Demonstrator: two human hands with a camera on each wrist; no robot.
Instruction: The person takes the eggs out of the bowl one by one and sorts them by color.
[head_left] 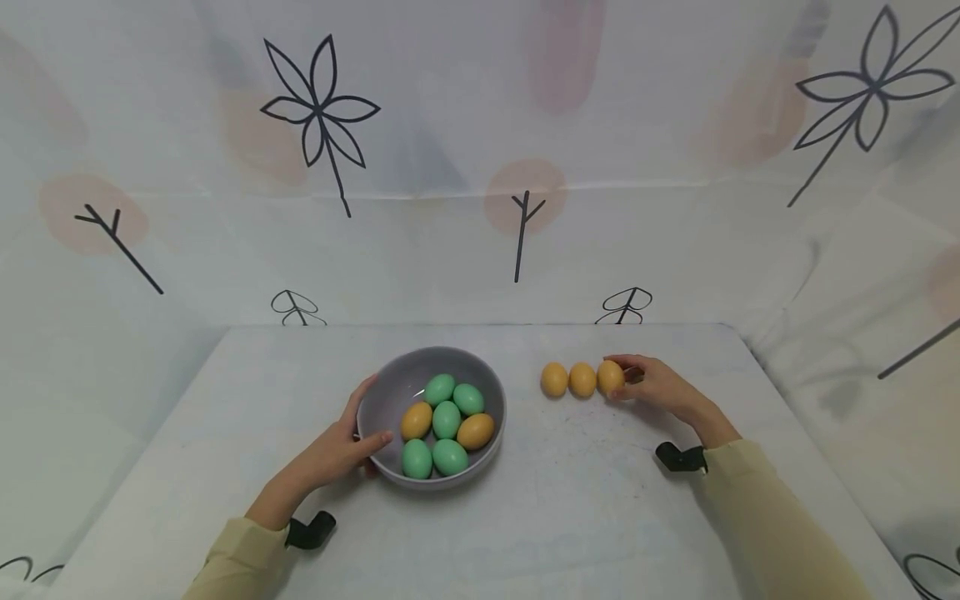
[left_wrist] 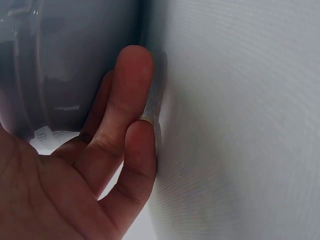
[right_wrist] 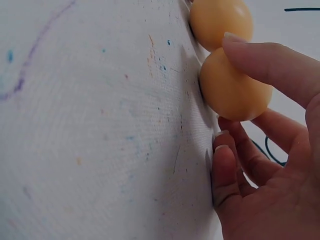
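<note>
The right hand (head_left: 656, 385) pinches a yellow egg (head_left: 611, 378) between thumb and fingers at the three o'clock end of a row, two more yellow eggs (head_left: 582, 379) lying toward its nine o'clock. Between eight and nine o'clock from them sits a grey bowl (head_left: 401, 387) with five green eggs (head_left: 446, 420) and two yellow ones (head_left: 476, 432), gripped on its nine o'clock side by the left hand (head_left: 337, 450), thumb over the rim. The bowl rests on a white table (head_left: 570, 517), a patterned cloth (head_left: 435, 267) at twelve o'clock.

Left hand (head_left: 337, 450) grips bowl (head_left: 392, 392); right hand (head_left: 662, 388) pinches orange egg (head_left: 611, 377).
</note>
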